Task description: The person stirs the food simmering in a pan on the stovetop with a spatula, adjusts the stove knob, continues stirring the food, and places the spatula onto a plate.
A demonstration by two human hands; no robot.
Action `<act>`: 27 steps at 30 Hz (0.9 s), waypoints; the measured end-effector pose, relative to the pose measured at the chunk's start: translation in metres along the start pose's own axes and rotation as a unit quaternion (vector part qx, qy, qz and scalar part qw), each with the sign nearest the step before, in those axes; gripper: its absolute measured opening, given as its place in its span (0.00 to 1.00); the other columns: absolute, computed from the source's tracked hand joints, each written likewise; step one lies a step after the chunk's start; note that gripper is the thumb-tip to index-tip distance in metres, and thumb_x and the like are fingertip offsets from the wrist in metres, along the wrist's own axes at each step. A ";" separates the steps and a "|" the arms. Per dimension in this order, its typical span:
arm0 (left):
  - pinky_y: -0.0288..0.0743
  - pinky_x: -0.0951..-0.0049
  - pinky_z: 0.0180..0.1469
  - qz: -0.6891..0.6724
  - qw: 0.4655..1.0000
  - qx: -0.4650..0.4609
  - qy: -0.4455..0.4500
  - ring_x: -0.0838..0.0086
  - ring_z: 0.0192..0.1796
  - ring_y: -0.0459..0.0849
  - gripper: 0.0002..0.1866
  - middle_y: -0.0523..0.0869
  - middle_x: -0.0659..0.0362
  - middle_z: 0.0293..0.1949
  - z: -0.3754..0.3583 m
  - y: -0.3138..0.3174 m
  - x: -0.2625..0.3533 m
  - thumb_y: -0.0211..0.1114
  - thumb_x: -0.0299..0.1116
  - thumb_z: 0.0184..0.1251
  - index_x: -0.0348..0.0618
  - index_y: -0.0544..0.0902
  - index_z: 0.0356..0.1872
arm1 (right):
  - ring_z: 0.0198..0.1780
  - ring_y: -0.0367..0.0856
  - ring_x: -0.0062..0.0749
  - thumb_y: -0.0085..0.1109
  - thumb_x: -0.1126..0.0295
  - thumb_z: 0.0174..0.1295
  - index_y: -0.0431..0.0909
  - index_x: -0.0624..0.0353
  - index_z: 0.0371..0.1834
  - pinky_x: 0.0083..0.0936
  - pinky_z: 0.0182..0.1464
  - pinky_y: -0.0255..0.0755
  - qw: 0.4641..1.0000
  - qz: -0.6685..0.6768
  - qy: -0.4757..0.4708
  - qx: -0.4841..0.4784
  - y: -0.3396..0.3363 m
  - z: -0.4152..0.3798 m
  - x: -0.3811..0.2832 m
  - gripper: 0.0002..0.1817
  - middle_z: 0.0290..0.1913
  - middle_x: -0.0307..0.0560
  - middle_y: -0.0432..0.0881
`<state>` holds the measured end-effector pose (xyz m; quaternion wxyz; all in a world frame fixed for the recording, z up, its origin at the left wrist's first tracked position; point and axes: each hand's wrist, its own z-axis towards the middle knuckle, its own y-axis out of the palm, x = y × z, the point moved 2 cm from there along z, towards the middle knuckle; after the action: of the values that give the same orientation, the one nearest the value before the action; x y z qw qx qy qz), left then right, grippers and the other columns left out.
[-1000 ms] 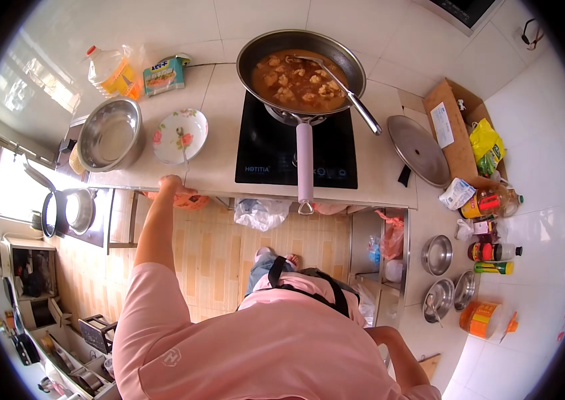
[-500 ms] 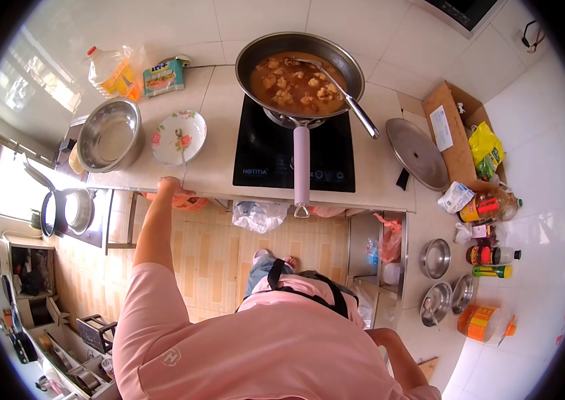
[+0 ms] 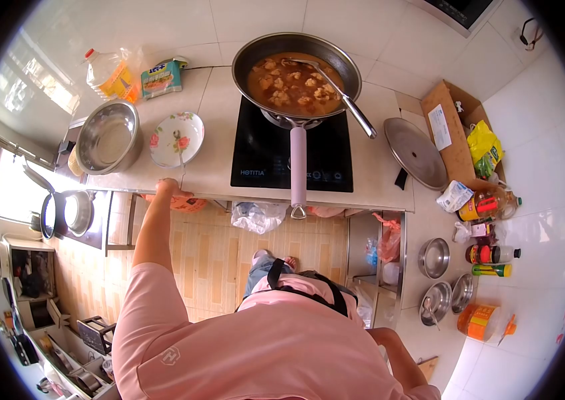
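Note:
My left hand (image 3: 168,187) rests at the counter's front edge, just below a flowered plate (image 3: 177,139) with a spoon on it; its fingers are too small to make out. My right forearm bends back beside my body at the lower right, and the hand is hidden. On the black induction cooktop (image 3: 256,150) stands a wok (image 3: 239,67) of reddish-brown stew with pale chunks. Its pink handle (image 3: 298,160) points toward me. A metal ladle (image 3: 356,112) leans in the stew, its handle over the right rim.
A steel basin (image 3: 108,137), an oil bottle (image 3: 114,79) and a green box (image 3: 161,80) are at the left. On the right lie a lid (image 3: 416,153), a cardboard box (image 3: 441,123), bottles, and steel bowls (image 3: 434,258). A plastic bag (image 3: 259,217) hangs below the counter.
The view has shifted very slightly, so the counter items appear a little further left. Otherwise, my left hand and the cookware look the same.

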<state>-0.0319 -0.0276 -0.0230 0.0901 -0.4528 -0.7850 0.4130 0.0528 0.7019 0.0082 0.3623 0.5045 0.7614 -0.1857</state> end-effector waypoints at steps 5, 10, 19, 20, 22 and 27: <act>0.75 0.72 0.42 0.002 1.000 0.001 0.012 0.67 0.28 0.85 0.45 0.85 0.52 0.29 -0.001 -0.001 0.000 0.64 0.69 0.35 0.32 0.79 0.40 | 0.41 0.78 0.32 0.59 0.59 0.52 0.77 0.59 0.45 0.26 0.42 0.71 1.000 0.003 0.002 -0.002 -0.002 0.000 -0.006 0.20 0.40 0.47 0.80; 0.77 0.71 0.38 -0.014 0.999 0.013 0.026 0.67 0.26 0.85 0.44 0.85 0.52 0.30 -0.007 -0.001 0.001 0.65 0.69 0.34 0.31 0.80 0.38 | 0.38 0.79 0.29 0.59 0.59 0.52 0.78 0.58 0.44 0.24 0.39 0.72 0.999 -0.003 0.041 -0.030 -0.043 -0.030 -0.054 0.19 0.38 0.44 0.81; 0.75 0.69 0.45 -0.012 0.999 0.042 0.027 0.66 0.37 0.83 0.47 0.83 0.51 0.38 0.005 0.009 -0.003 0.64 0.71 0.32 0.33 0.80 0.42 | 0.32 0.78 0.38 0.58 0.66 0.53 0.77 0.55 0.41 0.29 0.36 0.71 0.646 -0.315 -0.054 0.693 -0.320 -0.110 -0.271 0.12 0.34 0.45 0.78; 0.73 0.69 0.47 -0.003 0.997 0.064 0.031 0.66 0.42 0.82 0.47 0.82 0.50 0.41 0.009 0.012 -0.004 0.64 0.72 0.31 0.34 0.80 0.43 | 0.34 0.77 0.40 0.58 0.66 0.53 0.74 0.55 0.45 0.30 0.37 0.72 0.590 -0.388 -0.054 0.706 -0.342 -0.108 -0.273 0.16 0.37 0.47 0.77; 0.71 0.68 0.51 -0.005 0.997 0.066 0.026 0.64 0.50 0.78 0.48 0.80 0.50 0.46 0.011 0.015 -0.005 0.64 0.72 0.30 0.36 0.80 0.45 | 0.36 0.77 0.45 0.58 0.67 0.53 0.68 0.58 0.52 0.33 0.39 0.73 0.539 -0.457 -0.003 0.708 -0.381 -0.093 -0.265 0.22 0.40 0.51 0.75; 0.68 0.65 0.54 -0.035 0.998 0.049 0.011 0.57 0.54 0.74 0.47 0.79 0.50 0.48 -0.003 0.006 -0.002 0.66 0.72 0.27 0.39 0.80 0.44 | 0.35 0.76 0.55 0.53 0.70 0.57 0.58 0.61 0.60 0.39 0.39 0.72 0.610 -0.400 0.161 0.665 -0.437 -0.064 -0.241 0.27 0.39 0.58 0.73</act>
<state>-0.0256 -0.0257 -0.0251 0.1353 -0.4245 -0.7781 0.4428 -0.3097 0.4065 0.1936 -0.3116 0.2738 0.6010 -0.6832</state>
